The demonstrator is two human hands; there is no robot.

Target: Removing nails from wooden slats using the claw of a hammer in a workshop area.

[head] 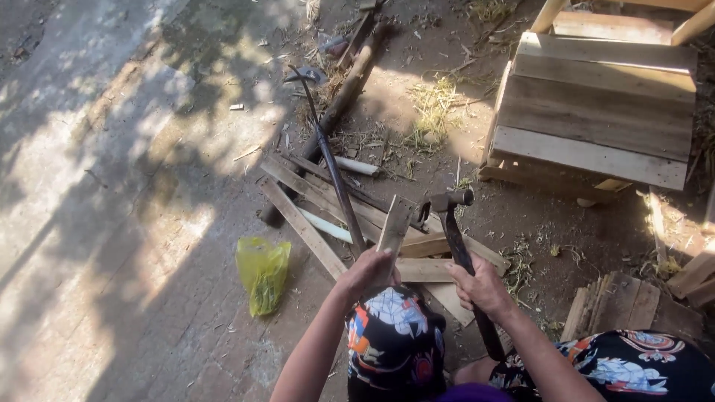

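My left hand [366, 273] grips the near end of a narrow wooden slat [395, 227] that points away from me, propped over my knee. My right hand [480, 286] is closed around the dark handle of a claw hammer [452, 223]; its metal head sits just right of the slat's far end, close to it. Whether the head touches the slat I cannot tell. Under both lie several loose wooden slats [313, 193] on the dirt.
A long dark metal bar [328, 156] and a wooden pole [342, 97] lie across the slat pile. A yellow plastic bag [262, 272] rests at the left on the pavement. A wooden pallet frame [596, 112] stands at upper right, stacked boards [625, 301] at right.
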